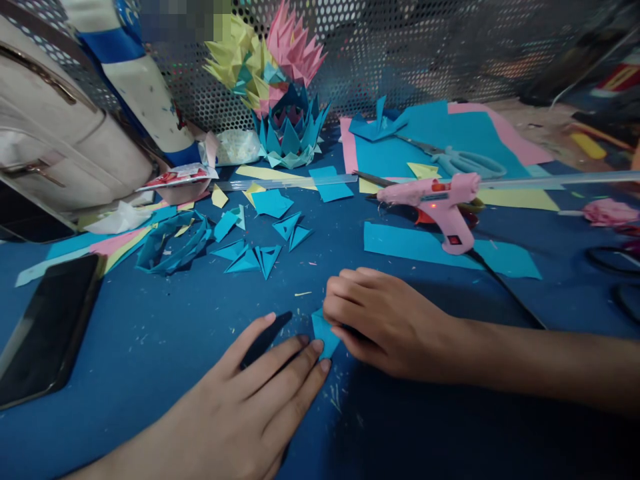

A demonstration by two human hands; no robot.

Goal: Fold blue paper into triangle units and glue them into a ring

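A small piece of folded blue paper [325, 335] lies on the dark blue table between my two hands. My left hand [273, 387] is flat with its fingers spread, and its fingertips rest on the paper's lower left edge. Curled over the paper's right side, my right hand [383, 320] has its fingers bent together and its thumb at the paper; what lies under those fingers is hidden. Beyond my hands are folded blue points [250, 259] and a blue paper ring [175, 247].
A pink glue gun [450, 207] stands on a blue strip [400, 243], its cord running right. Scissors [465, 162] lie behind it. A phone [47, 327] is at left. Paper flowers [293, 127], a bottle [145, 87] and a bag [65, 120] stand at the back.
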